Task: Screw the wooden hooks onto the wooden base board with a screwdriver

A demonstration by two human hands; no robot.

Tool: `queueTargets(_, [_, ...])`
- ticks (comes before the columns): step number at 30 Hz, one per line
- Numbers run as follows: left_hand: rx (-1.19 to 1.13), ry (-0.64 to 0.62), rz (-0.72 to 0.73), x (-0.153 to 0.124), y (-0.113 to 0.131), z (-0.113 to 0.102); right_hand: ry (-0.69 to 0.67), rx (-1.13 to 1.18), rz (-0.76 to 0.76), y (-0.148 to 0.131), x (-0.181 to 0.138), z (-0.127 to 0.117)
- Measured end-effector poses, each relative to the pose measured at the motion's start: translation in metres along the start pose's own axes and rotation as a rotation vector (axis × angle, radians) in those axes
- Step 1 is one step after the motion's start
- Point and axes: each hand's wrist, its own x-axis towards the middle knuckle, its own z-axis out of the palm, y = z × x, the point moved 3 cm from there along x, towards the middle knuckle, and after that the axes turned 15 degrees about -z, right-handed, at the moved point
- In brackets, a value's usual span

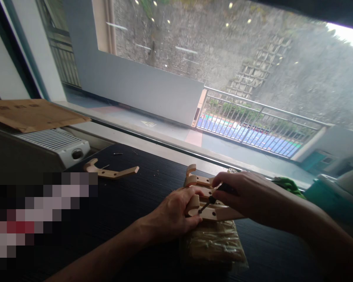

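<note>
My left hand [172, 211] is closed around the curved end of a pale wooden hook [207, 214] with dark screw holes, thumb along its near side. In my right hand [244, 192] is a dark-handled screwdriver [205, 205], slanting down so its tip meets the hook near my left thumb. More wooden hooks [204, 181] lie side by side just beyond, partly hidden by both hands. Beneath them is a clear plastic-wrapped pack [216, 243]. A separate wooden hook [113, 173] lies farther left on the dark table [141, 192].
A brown paper envelope [35, 114] rests on a white slatted unit [56, 143] at left. A small screw [117, 154] and crumbs lie near the table's far edge. Green cloth [288, 186] and a teal container [326, 196] stand at right. A window spans the back.
</note>
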Motion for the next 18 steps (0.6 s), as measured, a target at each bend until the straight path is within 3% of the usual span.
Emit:
queueTargets(7, [-0.016,-0.001,0.018,0.0003,0.0008,-0.0005,-0.006,0.044,-0.109,-0.0042,-0.0004,-0.0047])
queueTargets(18, [0.014,0.019,0.001,0.0003,-0.0001,-0.0003,0.013,0.016,0.002,-0.0005,0.0005,0.0027])
